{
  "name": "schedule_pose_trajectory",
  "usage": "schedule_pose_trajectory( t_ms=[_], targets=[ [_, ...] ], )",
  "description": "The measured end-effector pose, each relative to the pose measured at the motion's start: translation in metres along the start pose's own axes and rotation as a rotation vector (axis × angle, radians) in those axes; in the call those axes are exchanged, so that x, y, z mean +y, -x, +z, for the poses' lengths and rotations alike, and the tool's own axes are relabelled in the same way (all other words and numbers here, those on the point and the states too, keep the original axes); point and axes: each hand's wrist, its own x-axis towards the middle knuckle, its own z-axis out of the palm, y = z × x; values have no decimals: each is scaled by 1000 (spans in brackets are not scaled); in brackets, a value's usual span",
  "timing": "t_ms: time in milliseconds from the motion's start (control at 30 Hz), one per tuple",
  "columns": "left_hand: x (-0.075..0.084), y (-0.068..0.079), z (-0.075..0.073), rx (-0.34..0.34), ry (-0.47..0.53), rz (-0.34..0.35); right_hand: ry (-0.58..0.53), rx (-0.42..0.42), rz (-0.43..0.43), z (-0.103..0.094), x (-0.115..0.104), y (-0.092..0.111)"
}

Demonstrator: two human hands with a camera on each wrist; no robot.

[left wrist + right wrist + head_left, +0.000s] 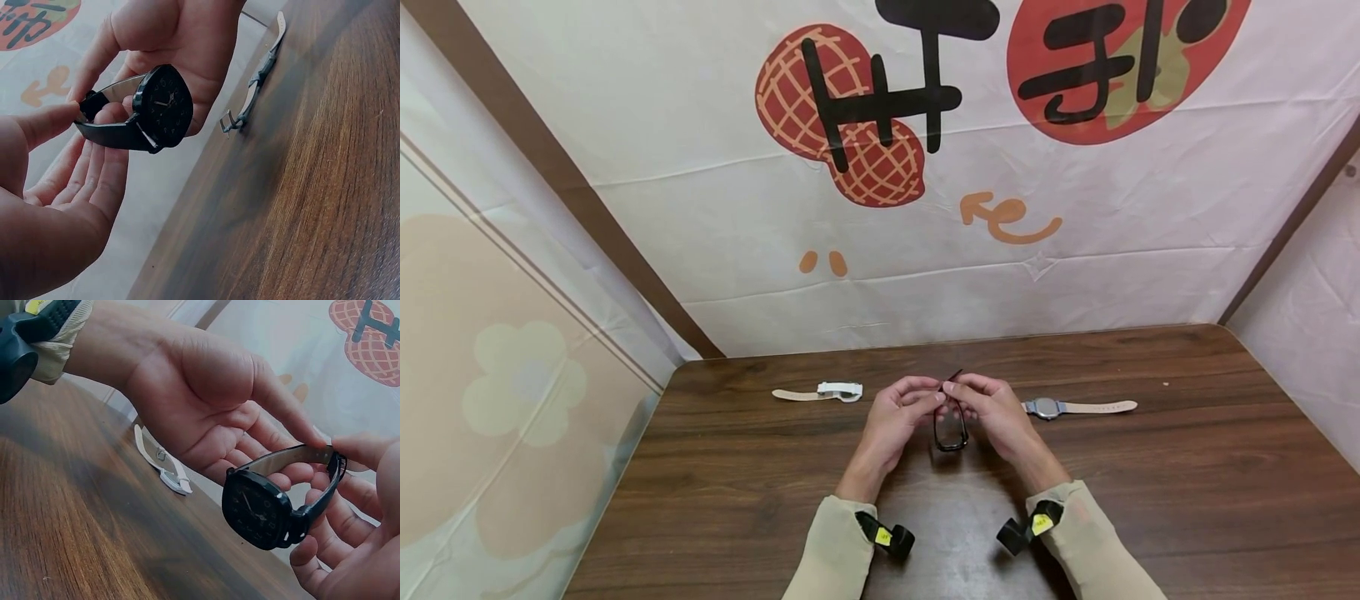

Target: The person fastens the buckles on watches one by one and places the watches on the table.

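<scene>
Above the table [1150, 467], black watch [951, 427] (strap looped) between both hands.

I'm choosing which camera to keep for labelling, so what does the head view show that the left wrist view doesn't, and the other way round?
Only the head view shows the white-strapped watch lying flat left of the hands, both beige sleeves, and the printed cloth backdrop. Only the left wrist view shows the black watch's dark dial with its hands, and the silver buckle of the tan-strapped watch lying on the table. Both show the black round wristwatch held above the dark wooden table by the left hand and right hand, pinching its strap.
</scene>
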Motion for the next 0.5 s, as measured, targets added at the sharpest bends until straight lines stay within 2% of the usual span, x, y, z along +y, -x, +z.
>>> schedule_pose_trajectory(
  t_ms=[200, 500],
  targets=[
    [0, 1, 1, -13, 14, -16, -13, -2, -21, 1, -1, 0],
    [-2, 4, -1, -44, -41, -27, -14, 6, -31, 0, 0, 0]
  ],
)
